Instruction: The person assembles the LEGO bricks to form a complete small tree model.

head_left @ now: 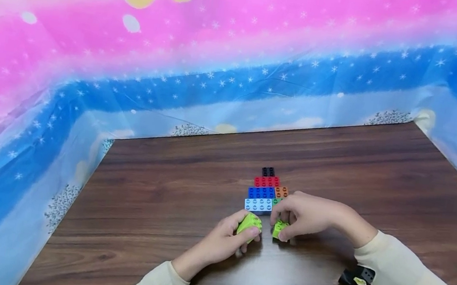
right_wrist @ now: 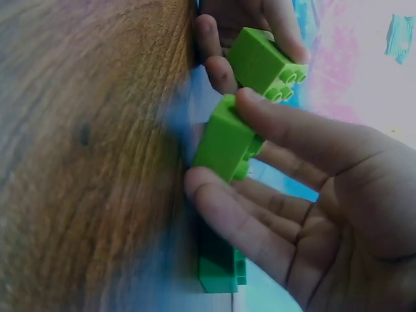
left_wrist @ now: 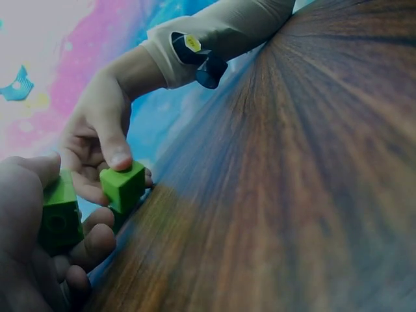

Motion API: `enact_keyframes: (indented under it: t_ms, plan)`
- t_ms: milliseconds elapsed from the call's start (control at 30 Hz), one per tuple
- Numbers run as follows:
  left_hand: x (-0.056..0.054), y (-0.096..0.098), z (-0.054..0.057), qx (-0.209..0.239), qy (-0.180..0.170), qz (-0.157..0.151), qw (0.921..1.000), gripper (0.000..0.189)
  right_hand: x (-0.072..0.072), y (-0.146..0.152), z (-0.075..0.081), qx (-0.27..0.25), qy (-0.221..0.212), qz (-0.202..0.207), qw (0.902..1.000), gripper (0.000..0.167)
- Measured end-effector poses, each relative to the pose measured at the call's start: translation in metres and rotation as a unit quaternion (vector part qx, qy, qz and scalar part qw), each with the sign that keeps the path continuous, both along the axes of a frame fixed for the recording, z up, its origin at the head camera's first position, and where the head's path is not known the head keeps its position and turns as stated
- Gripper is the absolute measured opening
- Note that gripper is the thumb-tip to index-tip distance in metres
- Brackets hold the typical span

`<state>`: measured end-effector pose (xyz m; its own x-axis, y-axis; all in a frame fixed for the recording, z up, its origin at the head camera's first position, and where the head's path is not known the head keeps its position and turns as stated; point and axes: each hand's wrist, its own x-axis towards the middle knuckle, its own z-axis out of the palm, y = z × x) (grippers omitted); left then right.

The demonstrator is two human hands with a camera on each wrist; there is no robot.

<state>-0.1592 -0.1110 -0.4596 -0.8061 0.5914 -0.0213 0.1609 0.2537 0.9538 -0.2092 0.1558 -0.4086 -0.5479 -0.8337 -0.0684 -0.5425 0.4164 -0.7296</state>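
My left hand grips a lime-green toy building brick above the table, its studs showing in the right wrist view. Close beside it, my right hand pinches a second lime-green brick between thumb and fingers, low over the wood. Just beyond both hands, bricks lie in rows: a light blue brick nearest, then a blue brick, a red brick and a small black brick. An orange brick sits right of the blue one. My right fingers partly hide a green brick.
The brown wooden table extends around the bricks on all sides. A pink and blue cloth with snowflakes hangs along its back and side edges. A black wrist camera is strapped under my right sleeve.
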Motion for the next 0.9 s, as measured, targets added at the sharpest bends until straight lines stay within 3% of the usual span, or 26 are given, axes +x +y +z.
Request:
enact_keyframes:
  t_ms: [167, 400, 567, 900]
  plan:
    - [-0.001, 0.004, 0.000, -0.017, 0.009, 0.001, 0.9998, 0.025, -0.005, 0.004, -0.007, -0.071, -0.018, -0.022, 0.9971, 0.017]
    - [-0.005, 0.005, 0.003, -0.017, 0.019, 0.005, 0.9997, 0.029, -0.011, 0.003, -0.009, -0.178, -0.061, -0.045, 0.9811, 0.018]
    - [-0.002, 0.003, 0.003, -0.019, 0.019, 0.006, 0.9996, 0.029, -0.005, -0.005, -0.009, -0.198, -0.059, -0.050, 0.9771, 0.020]
    - [0.001, 0.000, 0.002, -0.011, 0.036, 0.007, 0.9993, 0.027, 0.008, -0.020, -0.007, -0.198, -0.042, -0.048, 0.9781, 0.018]
